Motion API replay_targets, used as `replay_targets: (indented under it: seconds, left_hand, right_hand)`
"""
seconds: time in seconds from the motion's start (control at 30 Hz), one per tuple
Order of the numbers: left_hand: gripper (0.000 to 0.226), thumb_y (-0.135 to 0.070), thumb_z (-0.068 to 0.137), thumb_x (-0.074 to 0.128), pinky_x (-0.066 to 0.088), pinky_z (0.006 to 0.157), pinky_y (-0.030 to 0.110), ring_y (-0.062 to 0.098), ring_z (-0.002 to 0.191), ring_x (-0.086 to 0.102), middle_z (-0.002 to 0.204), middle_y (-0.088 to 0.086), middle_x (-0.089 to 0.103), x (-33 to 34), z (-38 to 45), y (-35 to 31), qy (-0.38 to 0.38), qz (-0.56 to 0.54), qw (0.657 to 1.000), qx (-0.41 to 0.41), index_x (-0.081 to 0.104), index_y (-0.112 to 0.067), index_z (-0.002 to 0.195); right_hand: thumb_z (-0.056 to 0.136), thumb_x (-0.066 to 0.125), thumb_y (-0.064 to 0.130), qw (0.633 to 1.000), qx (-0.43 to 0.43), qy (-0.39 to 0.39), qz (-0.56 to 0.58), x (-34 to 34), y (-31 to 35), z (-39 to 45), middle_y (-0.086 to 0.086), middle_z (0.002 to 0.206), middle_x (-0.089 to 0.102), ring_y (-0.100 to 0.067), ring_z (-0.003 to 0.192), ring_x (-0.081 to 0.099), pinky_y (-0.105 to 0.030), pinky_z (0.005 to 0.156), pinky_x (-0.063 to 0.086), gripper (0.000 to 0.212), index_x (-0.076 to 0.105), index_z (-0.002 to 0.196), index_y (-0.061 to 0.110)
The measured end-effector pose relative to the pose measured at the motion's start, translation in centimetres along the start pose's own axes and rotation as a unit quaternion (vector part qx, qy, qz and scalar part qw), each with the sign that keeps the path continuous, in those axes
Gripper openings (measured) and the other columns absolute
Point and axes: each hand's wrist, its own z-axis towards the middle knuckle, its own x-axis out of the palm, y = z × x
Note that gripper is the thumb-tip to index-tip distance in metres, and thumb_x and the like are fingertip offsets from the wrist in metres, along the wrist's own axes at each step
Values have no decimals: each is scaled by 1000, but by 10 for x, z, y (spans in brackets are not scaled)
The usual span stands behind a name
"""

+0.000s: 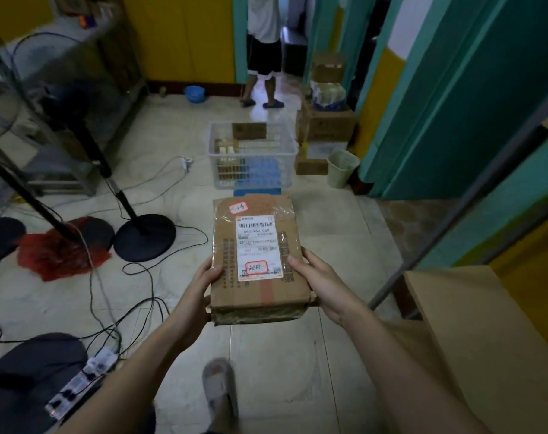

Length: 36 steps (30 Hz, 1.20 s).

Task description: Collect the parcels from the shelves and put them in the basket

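While both hands grip it, flat cardboard parcel shows a glossy label.

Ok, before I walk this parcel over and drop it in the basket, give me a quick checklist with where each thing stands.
1. Grip: left hand and right hand hold the parcel by its sides: ok.
2. Parcel closed and taped: ok.
3. Room in the basket, already holding boxes: cannot tell.
4. Floor straight ahead to the basket bare: ok.
5. Cables and fan base lie left of the path: ok, keep right.
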Motion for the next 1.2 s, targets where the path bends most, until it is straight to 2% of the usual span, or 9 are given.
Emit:
replay_targets:
  seconds: [0.17, 0.3, 0.4, 0.47, 0.6, 0.77, 1.0, 1.1, 1.2]
  left_hand:
    - [50, -59, 88, 56, 46, 100, 59, 26, 127, 58, 134, -6, 65, -39, 99, -29, -5, -16, 1000, -4, 47, -52, 138]
    - [38, -48, 100, 48, 51, 83, 41, 19, 124, 59, 132, -11, 65, -65, 181, -71, -8, 0, 1000, -10, 47, -53, 138]
    - [40, -50, 98, 49, 50, 83, 40, 17, 125, 58, 132, -16, 64, -78, 240, -108, -10, 9, 1000, -11, 46, -55, 138]
    - [45, -52, 97, 51, 50, 85, 40, 17, 127, 57, 132, -16, 64, -83, 280, -131, -5, 11, 1000, -26, 43, -55, 141]
    - [46, -50, 97, 53, 49, 72, 33, 18, 121, 60, 129, -11, 67, -77, 365, -166, -26, 16, 999, -27, 42, -52, 141]
    - [29, -45, 99, 51, 47, 65, 32, 22, 106, 63, 122, 2, 67, -56, 481, -193, -54, 11, 998, -39, 48, -40, 127]
    - [53, -22, 92, 65, 54, 84, 40, 22, 119, 61, 133, 0, 60, -40, 632, -233, -47, 1, 997, -57, 44, -32, 139]
    - [67, -32, 82, 76, 51, 103, 43, 21, 122, 59, 137, 5, 54, -43, 693, -248, -47, 48, 996, -59, 48, -40, 143]
    - [66, -28, 84, 73, 51, 104, 37, 21, 122, 56, 138, 5, 42, -51, 756, -258, -85, 70, 993, -51, 48, -38, 144]
  right_hand:
    - [102, 55, 30, 1000, 14, 18, 0, 17, 26, 124, 7, 119, 73, -14, 108, 70, -39, 97, 54, 32, 57, 133, 35]
    - [103, 52, 29, 999, 35, -2, 8, 29, 57, 215, 6, 118, 73, -14, 108, 70, -33, 86, 55, 33, 57, 136, 30]
    - [104, 50, 31, 999, 31, -12, 2, 29, 83, 274, 6, 119, 72, -13, 107, 70, -27, 75, 54, 33, 56, 136, 30]
    - [103, 50, 33, 999, 36, -28, 12, 23, 100, 312, 6, 124, 70, -14, 110, 69, -30, 81, 55, 35, 54, 138, 31]
    - [101, 51, 42, 996, 46, -76, 14, 2, 122, 393, -1, 136, 59, -19, 116, 63, -38, 92, 53, 33, 39, 130, 32]
    - [95, 59, 50, 993, 68, -91, 8, -40, 150, 504, -1, 131, 59, -19, 110, 64, -47, 100, 51, 44, 34, 126, 32]
    - [97, 52, 54, 992, 115, -45, 2, -98, 190, 658, 5, 128, 64, -16, 113, 63, -47, 103, 49, 48, 41, 139, 33]
    - [100, 51, 48, 991, 118, -66, -11, -109, 211, 724, 4, 128, 64, -13, 112, 62, -36, 93, 52, 44, 44, 138, 28]
    - [101, 50, 45, 990, 104, -87, -27, -108, 224, 785, 6, 135, 59, -12, 118, 56, -33, 96, 46, 48, 43, 143, 24]
